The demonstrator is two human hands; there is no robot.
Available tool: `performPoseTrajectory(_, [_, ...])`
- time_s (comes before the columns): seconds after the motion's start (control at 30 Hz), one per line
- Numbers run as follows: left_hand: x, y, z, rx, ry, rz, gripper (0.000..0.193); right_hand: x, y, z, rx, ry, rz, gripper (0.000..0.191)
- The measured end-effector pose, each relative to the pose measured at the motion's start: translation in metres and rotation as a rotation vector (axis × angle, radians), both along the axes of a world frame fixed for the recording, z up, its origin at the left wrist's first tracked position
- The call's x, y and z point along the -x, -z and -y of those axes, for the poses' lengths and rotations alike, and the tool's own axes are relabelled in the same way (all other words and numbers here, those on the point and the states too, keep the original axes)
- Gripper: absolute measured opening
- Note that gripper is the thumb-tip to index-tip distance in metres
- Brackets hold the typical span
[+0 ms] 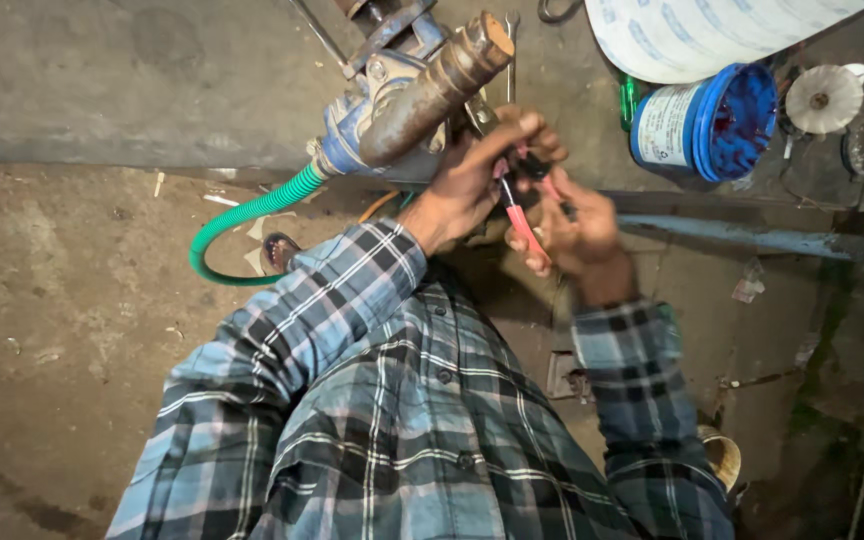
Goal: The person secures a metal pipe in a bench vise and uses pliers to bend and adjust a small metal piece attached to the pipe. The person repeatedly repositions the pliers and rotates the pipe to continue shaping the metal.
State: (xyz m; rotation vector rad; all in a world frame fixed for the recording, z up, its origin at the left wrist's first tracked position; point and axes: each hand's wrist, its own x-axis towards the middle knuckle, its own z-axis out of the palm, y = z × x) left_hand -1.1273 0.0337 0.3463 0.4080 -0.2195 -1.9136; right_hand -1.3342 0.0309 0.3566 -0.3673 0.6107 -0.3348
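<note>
Head view: both hands working at rusty pump assembly [422, 90] clamped above concrete floor. Left hand [467, 180] clenching around pump's underside, fingers curled tight. Right hand [577, 230] gripping red-handled pliers [524, 225], fingers wrapping handles; pliers' long axis running diagonally, nose pointing up-left into gap between hands, handles trailing down-right. Pump's brown pipe stub pointing up-right. Green ribbed hose [242, 215] looping off pump leftward. Blue tub [707, 120] lying on side, well right

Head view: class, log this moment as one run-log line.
left hand: on pump | right hand: grips red-handled pliers | green hose: attached to pump | blue tub: open
</note>
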Motion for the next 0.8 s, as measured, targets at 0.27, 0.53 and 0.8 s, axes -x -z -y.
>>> performPoseTrajectory(0.27, [0.015, 0.005, 0.004, -0.065, -0.1, -0.062, 0.037, -0.03, -0.063, -0.032, 0.688, 0.074, -0.692, 0.053])
performPoseTrajectory(0.53, [0.012, 0.0, 0.006, -0.108, -0.082, -0.138, 0.035, -0.064, -0.078, -0.056, 1.687, -0.233, -1.443, 0.06])
performPoseTrajectory(0.8, [-0.006, -0.018, 0.002, -0.275, 0.085, -0.097, 0.014, -0.017, -0.017, -0.026, -0.05, 0.005, 0.115, 0.071])
